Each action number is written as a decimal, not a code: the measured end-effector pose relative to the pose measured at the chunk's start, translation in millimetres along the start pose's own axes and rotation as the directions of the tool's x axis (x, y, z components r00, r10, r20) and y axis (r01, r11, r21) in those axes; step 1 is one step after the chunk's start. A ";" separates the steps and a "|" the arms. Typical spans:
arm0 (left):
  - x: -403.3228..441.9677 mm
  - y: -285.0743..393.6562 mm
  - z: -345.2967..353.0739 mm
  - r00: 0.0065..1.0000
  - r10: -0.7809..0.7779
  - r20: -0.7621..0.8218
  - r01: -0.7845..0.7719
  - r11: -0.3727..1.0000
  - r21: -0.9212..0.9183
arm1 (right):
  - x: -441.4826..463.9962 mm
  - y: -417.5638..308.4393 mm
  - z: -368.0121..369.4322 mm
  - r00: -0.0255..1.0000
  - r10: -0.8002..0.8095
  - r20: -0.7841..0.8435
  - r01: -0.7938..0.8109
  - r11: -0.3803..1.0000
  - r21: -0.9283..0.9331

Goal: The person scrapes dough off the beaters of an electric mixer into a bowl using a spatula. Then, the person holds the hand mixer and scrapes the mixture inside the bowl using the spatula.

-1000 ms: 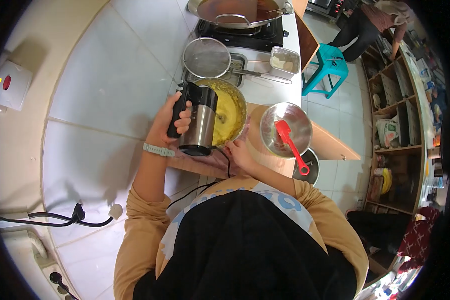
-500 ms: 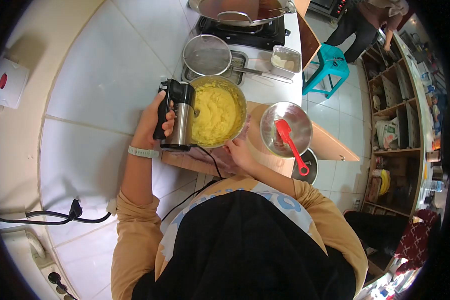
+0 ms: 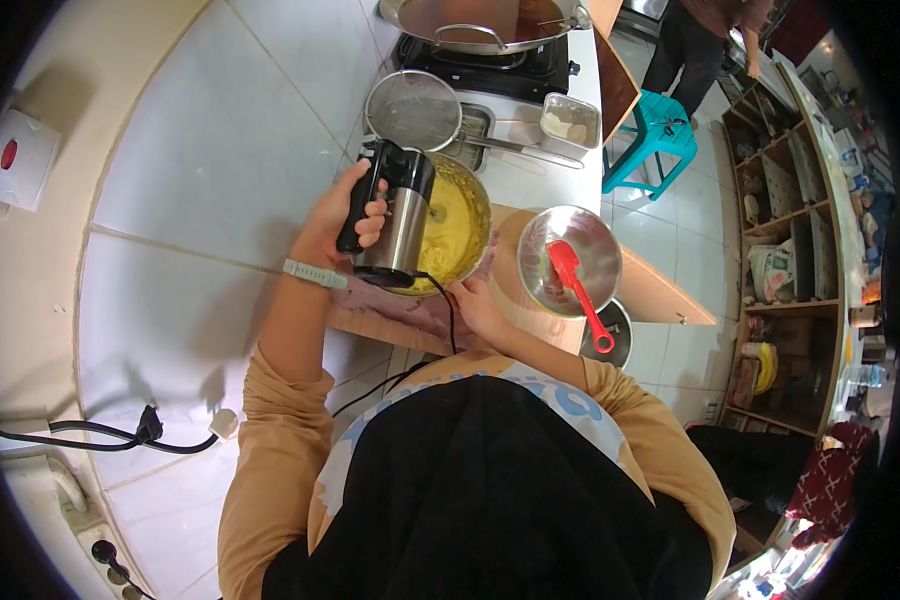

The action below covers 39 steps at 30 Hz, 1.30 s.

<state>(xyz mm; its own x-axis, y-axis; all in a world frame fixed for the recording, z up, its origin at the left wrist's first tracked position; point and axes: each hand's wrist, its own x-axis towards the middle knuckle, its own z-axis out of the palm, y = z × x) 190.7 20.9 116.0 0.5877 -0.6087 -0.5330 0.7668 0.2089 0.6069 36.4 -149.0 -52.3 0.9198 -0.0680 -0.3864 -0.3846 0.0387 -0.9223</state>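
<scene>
My left hand (image 3: 342, 218) is wrapped round the black handle of a black and silver hand mixer (image 3: 402, 228). The mixer is over the left side of a metal bowl (image 3: 487, 210), its beaters down in thick yellow batter (image 3: 456, 222). At the bowl's near rim, my right hand (image 3: 478, 306) grips the edge with its fingers closed; part of that grip is hidden. Under the bowl lies a pinkish cloth (image 3: 370, 302) on a wooden board. To the right stands another metal bowl (image 3: 540, 270) with a red spatula (image 3: 582, 295) resting in it.
Beyond the batter, a strainer (image 3: 413, 110) lies near a container (image 3: 570, 125) and a large pan (image 3: 450, 38) on a black stove (image 3: 475, 78). The mixer's cord (image 3: 452, 325) runs toward my body. A teal stool (image 3: 658, 145) and a person (image 3: 685, 50) are at the far right.
My left hand has moved the mixer to the right, farther over the batter. My right hand stays at the bowl's rim. The person in the background has shifted slightly.
</scene>
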 end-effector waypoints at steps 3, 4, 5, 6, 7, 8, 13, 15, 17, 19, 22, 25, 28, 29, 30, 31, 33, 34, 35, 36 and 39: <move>-12.3 -11.4 8.9 0.999 -0.039 -0.007 0.039 0.999 -0.005 | 6.2 11.3 0.7 1.000 -0.020 0.008 0.020 0.999 0.033; -20.1 -13.9 10.9 0.999 -0.023 -0.040 0.025 0.999 0.029 | 8.5 16.5 2.0 0.999 -0.039 0.008 0.039 0.998 0.042; -28.9 -16.4 12.4 0.997 -0.007 -0.073 0.011 0.998 0.063 | 10.0 22.1 2.7 1.000 -0.029 0.006 0.029 0.998 0.050; -37.9 -19.1 13.6 0.994 0.012 -0.105 -0.002 0.995 0.096 | 9.8 22.4 3.2 1.000 -0.019 0.005 0.019 0.998 0.056; -47.4 -22.0 14.2 0.992 0.025 -0.126 -0.012 0.995 0.103 | 9.5 22.7 3.4 1.000 -0.009 0.003 0.009 0.998 0.062; -51.3 -21.0 9.6 0.990 0.032 -0.138 -0.017 0.994 0.108 | 10.6 22.4 2.7 1.000 -0.016 -0.005 0.016 0.999 0.046; -58.1 -16.5 -9.2 0.982 0.089 -0.168 -0.073 0.993 0.096 | 8.0 17.7 4.2 1.000 -0.022 -0.011 0.023 0.998 0.058; -54.1 -16.1 -11.5 0.981 0.131 -0.145 -0.118 0.989 0.093 | 7.2 17.0 4.6 0.999 -0.035 -0.025 0.035 0.999 0.023; -45.3 -19.3 -9.4 0.979 0.172 -0.109 -0.163 0.983 0.090 | 5.6 16.1 6.0 0.998 -0.046 -0.034 0.047 0.999 0.016; -34.3 -22.2 -9.6 0.969 0.215 -0.122 -0.210 0.976 0.051 | 5.6 19.2 6.0 0.997 -0.055 -0.044 0.057 0.998 0.037; -24.2 -19.3 -15.6 0.970 0.212 -0.115 -0.219 0.974 -0.056 | 5.0 16.0 3.9 0.999 -0.024 -0.031 0.024 1.000 -0.004; -27.2 -16.7 -17.2 0.976 0.137 -0.172 -0.153 0.985 -0.084 | -12.5 -14.2 5.5 0.999 0.020 -0.047 -0.013 0.991 0.134; -52.2 -25.0 2.1 0.970 0.120 -0.211 -0.104 0.991 0.082 | 3.8 8.9 0.9 0.999 -0.049 0.014 0.049 0.999 0.018; -59.2 -27.5 9.6 0.970 0.103 -0.221 -0.082 0.992 0.099 | 7.0 14.5 0.7 0.999 -0.045 0.011 0.045 0.999 0.016; -60.6 -30.3 11.8 0.972 0.104 -0.213 -0.084 0.991 0.100 | 8.6 16.4 0.8 0.999 -0.040 0.009 0.040 0.999 0.012; -61.6 -32.6 13.2 0.973 0.106 -0.206 -0.087 0.991 0.100 | 9.8 18.6 1.2 0.999 -0.035 0.009 0.035 0.999 0.008; -58.8 -34.8 10.0 0.974 0.125 -0.186 -0.112 0.990 0.080 | 10.5 22.0 3.7 0.999 -0.040 0.014 0.039 0.996 0.080; -55.3 -33.8 8.9 0.970 0.149 -0.191 -0.133 0.987 0.096 | 10.5 22.9 4.1 0.999 -0.043 0.015 0.041 0.992 0.115; -51.5 -33.3 9.4 0.966 0.172 -0.194 -0.152 0.982 0.110 | 10.0 24.1 3.1 0.999 -0.045 0.025 0.042 0.994 0.104; -48.1 -32.7 10.1 0.961 0.195 -0.197 -0.172 0.977 0.124 | 8.1 22.0 1.9 0.998 -0.047 0.035 0.043 0.995 0.091; -30.9 -30.4 5.9 0.952 0.246 -0.182 -0.230 0.967 0.105 | 5.0 14.6 0.2 0.999 -0.046 0.026 0.046 0.999 0.004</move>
<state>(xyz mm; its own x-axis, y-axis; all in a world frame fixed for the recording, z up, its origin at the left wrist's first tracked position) 147.7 28.8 117.5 0.7954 -0.3887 -0.4651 0.5793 0.2615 0.7721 35.4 -148.6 -67.7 0.9382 -0.0435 -0.3434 -0.3419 0.0397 -0.9389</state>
